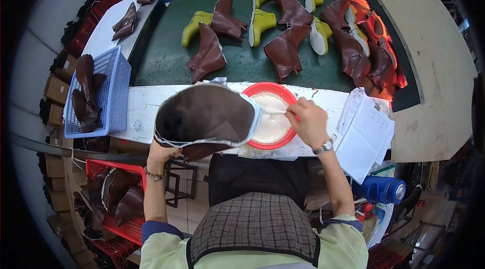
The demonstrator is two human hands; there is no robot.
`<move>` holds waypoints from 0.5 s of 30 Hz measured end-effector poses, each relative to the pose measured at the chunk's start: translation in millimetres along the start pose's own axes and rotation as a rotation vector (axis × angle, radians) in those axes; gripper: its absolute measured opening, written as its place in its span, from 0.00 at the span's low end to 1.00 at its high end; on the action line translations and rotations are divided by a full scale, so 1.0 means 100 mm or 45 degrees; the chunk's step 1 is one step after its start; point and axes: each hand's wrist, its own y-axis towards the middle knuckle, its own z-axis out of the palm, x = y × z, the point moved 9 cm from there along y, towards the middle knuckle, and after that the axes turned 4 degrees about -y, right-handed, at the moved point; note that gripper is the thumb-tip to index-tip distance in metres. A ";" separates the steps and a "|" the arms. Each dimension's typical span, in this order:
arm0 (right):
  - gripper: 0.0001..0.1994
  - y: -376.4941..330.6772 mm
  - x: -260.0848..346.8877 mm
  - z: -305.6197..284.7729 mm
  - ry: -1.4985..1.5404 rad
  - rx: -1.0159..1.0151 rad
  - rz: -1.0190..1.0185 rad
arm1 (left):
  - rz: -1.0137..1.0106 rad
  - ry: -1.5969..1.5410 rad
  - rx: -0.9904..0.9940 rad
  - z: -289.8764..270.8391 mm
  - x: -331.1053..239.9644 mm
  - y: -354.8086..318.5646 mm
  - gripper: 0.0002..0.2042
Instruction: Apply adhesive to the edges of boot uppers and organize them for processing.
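My left hand [164, 152] grips the lower edge of a brown leather boot upper [204, 112], tilted up over the front of the table. Its wide opening shows a dark inside and a pale border. Just right of it stands a red bowl [269, 87] of creamy white paste [270, 127]. Above the bowl's right side, my right hand [309, 122] pinches a thin pale stick-like tool [281, 113] that reaches into the paste. The tool's far end is too indistinct to name. The upper's right edge overlaps the bowl's left side.
Brown boot uppers [207, 55] and yellow-green boot lasts [261, 25] lie across a green conveyor belt [161, 64], glowing red at right. A blue basket [118, 102] and a red crate [132, 226] hold more uppers at left. Papers [361, 140] and a blue bottle [376, 189] are at right.
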 end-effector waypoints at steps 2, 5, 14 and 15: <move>0.05 0.04 0.00 -0.19 0.345 -0.076 0.026 | -0.076 -0.161 0.074 -0.09 0.16 -0.07 0.43; 0.10 0.17 0.09 -0.41 0.808 -0.221 -0.001 | -0.103 -0.256 0.158 -0.13 0.38 -0.11 0.46; 0.09 0.22 0.27 -0.43 0.998 -0.118 -0.079 | -0.075 -0.248 0.166 -0.16 0.43 -0.03 0.47; 0.09 0.23 0.29 -0.41 1.023 -0.103 -0.095 | -0.108 -0.257 0.187 -0.09 0.46 -0.02 0.47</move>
